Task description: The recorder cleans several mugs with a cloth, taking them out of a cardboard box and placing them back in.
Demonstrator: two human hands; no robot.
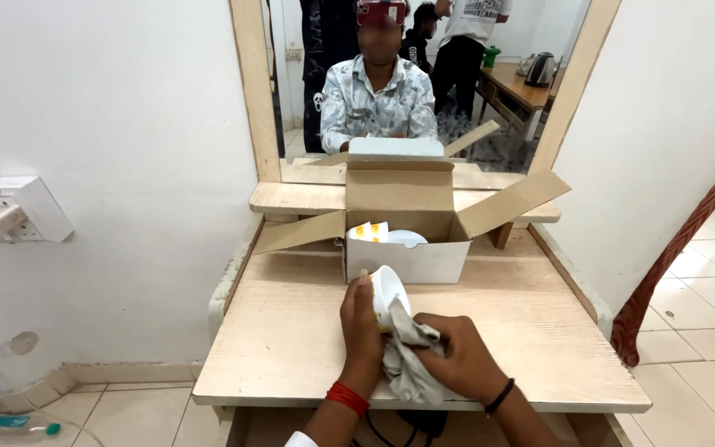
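Left hand (361,324) grips white cup (389,290); grey cloth (407,358) hides right hand's (463,358) fingers.

Left hand (362,319) gripping a small white bowl (389,290), right hand (457,356) pressing a grey cloth (407,356) against it, open cardboard box (403,223) just behind on the wooden surface (283,331), mirror (424,74) behind the box, wall socket (10,211) at left.

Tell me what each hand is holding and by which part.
The left hand holds a small white bowl by its rim, thumb on the edge. The right hand has a grey cloth bunched in its grip, pressed against the bowl.
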